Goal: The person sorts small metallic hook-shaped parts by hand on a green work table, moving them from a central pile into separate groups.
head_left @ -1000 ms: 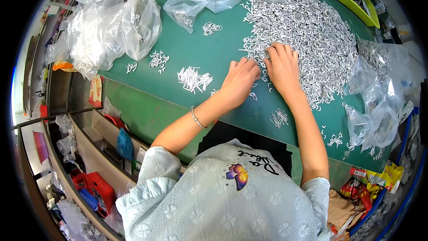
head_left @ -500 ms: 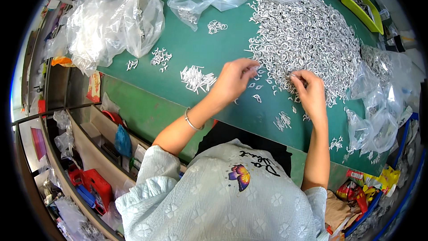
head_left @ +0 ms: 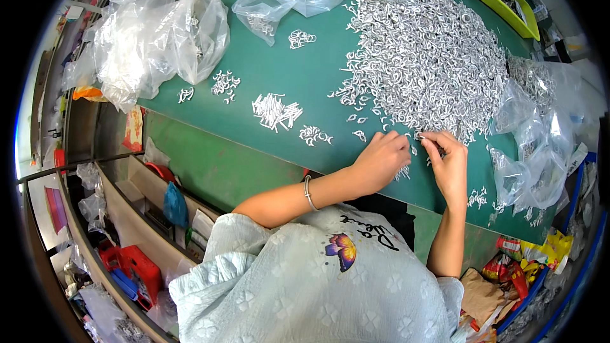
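Observation:
A large heap of small silver metal pieces (head_left: 438,57), many curved or ring-like, covers the right part of the green table (head_left: 267,70). At its near edge, my right hand (head_left: 450,162) pinches a small silver metal piece (head_left: 420,136) between thumb and forefinger. Close beside it on the left, my left hand (head_left: 382,160) is closed with fingers curled downward; whatever they hold is hidden. Under and behind the left hand, a little pile of thin silver pins (head_left: 402,172) partly shows. Several loose leaf-shaped pieces (head_left: 359,134) lie just beyond its knuckles.
Sorted small piles sit leftward: white-silver sticks (head_left: 277,112), curved pieces (head_left: 225,84), rings (head_left: 301,39), and crescents (head_left: 315,135). Clear plastic bags (head_left: 146,38) crowd the far left, with more bags (head_left: 527,165) at right. A yellow-green tray (head_left: 508,3) stands far right.
My left hand has moved right and toward my body, beside the right hand, uncovering the crescent pile. My right hand has come slightly nearer me, still pinching. The view has shifted a little.

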Demonstrator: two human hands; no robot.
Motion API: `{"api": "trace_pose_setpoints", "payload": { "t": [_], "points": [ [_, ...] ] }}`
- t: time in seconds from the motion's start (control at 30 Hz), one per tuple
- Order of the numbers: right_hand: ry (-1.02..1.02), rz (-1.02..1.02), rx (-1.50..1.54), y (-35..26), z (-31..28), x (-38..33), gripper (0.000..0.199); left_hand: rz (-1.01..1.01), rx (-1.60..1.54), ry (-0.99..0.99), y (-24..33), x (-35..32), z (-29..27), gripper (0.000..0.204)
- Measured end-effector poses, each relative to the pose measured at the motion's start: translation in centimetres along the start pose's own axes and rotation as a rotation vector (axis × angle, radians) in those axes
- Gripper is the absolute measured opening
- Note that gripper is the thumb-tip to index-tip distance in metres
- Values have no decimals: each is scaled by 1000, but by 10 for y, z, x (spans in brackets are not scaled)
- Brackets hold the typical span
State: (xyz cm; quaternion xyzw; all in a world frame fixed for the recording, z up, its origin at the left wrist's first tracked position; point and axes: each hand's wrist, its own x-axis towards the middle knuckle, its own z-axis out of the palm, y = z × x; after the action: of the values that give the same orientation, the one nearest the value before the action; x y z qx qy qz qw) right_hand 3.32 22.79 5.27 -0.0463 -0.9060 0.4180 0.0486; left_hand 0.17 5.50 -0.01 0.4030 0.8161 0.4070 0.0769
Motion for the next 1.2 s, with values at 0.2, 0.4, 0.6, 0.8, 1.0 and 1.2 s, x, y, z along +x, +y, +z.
{"api": "trace_pose_setpoints", "payload": {
  "t": [0.2,0.4,0.6,0.8,1.0,1.2],
  "points": [
    [-71,38,213,-8,9,-7,8,-176,-350,196,14,-6,-33,15],
    [-292,310,572,-7,32,-3,12,-66,-242,259,-2,-10,-42,15],
    [-77,222,423,-13,35,-4,17,-221,-55,472,-47,15,-97,10],
    [115,-171,-75,-5,19,12,16,-505,353,600,-151,31,-161,10],
    [104,-348,-263,-19,50,58,26,-190,264,451,-111,30,-122,16],
    [27,-444,-527,-16,87,88,28,-306,398,277,-65,5,-81,22]
  ]
}}
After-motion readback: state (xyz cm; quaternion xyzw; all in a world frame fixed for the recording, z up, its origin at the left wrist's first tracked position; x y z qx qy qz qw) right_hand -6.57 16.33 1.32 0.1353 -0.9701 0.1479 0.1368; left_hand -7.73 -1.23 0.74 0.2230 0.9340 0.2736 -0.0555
